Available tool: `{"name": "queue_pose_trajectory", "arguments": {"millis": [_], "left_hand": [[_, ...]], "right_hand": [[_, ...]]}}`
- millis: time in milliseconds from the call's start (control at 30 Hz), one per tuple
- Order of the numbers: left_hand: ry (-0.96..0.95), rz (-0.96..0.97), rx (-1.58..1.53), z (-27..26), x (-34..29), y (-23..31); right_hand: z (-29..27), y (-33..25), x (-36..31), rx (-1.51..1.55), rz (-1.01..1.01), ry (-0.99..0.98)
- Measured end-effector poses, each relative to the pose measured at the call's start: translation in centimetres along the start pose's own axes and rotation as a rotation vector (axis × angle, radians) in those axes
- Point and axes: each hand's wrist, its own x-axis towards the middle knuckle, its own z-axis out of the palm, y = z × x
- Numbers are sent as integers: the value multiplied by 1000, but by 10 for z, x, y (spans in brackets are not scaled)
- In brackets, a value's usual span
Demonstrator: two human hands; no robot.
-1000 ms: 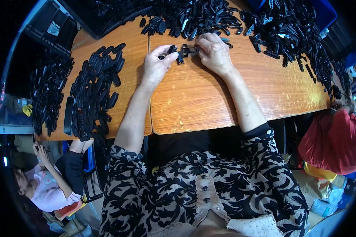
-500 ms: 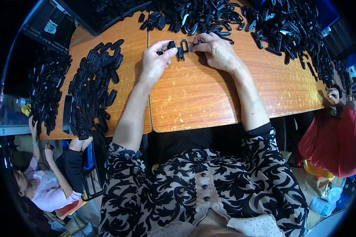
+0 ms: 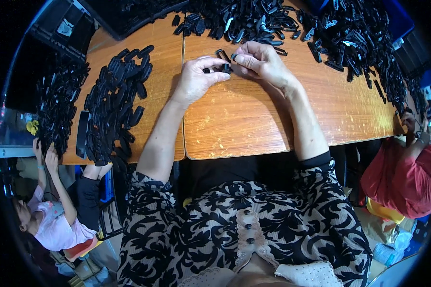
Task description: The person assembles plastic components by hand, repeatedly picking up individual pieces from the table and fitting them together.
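My left hand point(image 3: 194, 80) pinches a small black plastic part point(image 3: 226, 68) between thumb and fingers. A second dark bit point(image 3: 206, 71) shows within its curled fingers. Close by on the right, the thumb and forefinger of my right hand point(image 3: 262, 63) are closed on a small dark piece point(image 3: 233, 56), mostly covered by the fingertips. The two held parts are near each other but look apart. Just beyond my fingers, a narrow black open frame point(image 3: 221, 54) lies tilted on the wooden table point(image 3: 239, 124).
Heaps of black plastic parts lie at the far middle point(image 3: 239, 21) and far right point(image 3: 354, 38). More black parts point(image 3: 112, 95) spread on the left, beside a black crate point(image 3: 124, 21). Co-workers sit at left, in a pink shirt point(image 3: 57, 225), and right, in red point(image 3: 402, 177).
My left hand has moved right and slightly nearer with its black part. My right hand now shows a small dark piece at its fingertips. The frame on the table has turned slightly.
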Motion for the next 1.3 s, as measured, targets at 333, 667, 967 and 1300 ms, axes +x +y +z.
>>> {"name": "queue_pose_trajectory", "arguments": {"millis": [333, 667, 967, 1300], "left_hand": [[3, 37, 127, 3, -2, 0], [78, 281, 190, 9, -4, -4], [28, 179, -61, 1, -8, 15], [47, -29, -535, 3, -6, 12]], "right_hand": [[3, 10, 6, 13, 290, -102], [8, 8, 5, 43, 431, -35], [-1, 6, 1, 296, 333, -287], [26, 6, 4, 546, 181, -117]]}}
